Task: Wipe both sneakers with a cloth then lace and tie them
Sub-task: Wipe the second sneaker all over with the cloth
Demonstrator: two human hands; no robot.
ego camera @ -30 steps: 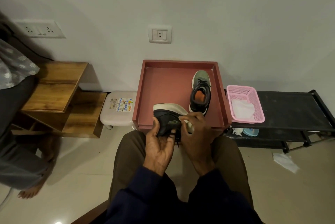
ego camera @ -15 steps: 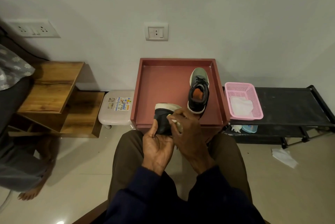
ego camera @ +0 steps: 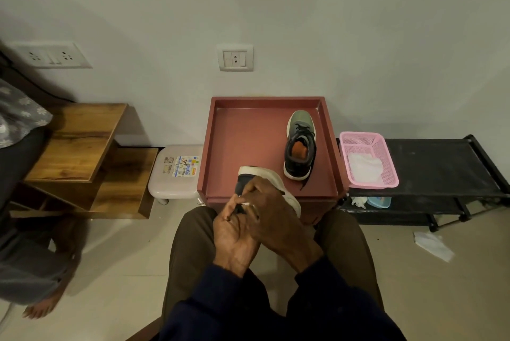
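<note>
Two sneakers are in view. The near sneaker (ego camera: 267, 178) is tipped on its side at the front edge of the red tray-topped worktop (ego camera: 207, 147), pale sole facing up and right, dark upper turned toward the person. The left hand (ego camera: 234, 233) comes from below, palm up, its grip curled round the dark upper. The right hand (ego camera: 276, 216) lies across the sneaker with bent fingers on the upper. A small pale bit shows under them, perhaps a cloth, and I cannot tell whether that grip holds anything. The far sneaker (ego camera: 300, 145) stands upright on the worktop's right side, green toe toward the wall, well apart from the hands, with a loose lace end trailing past its heel. Just right of the worktop, a pink basket (ego camera: 387, 160) with a white cloth (ego camera: 364, 167) inside sits on a black rack (ego camera: 441, 164). A pale stool (ego camera: 165, 183) stands to the left.
</note>
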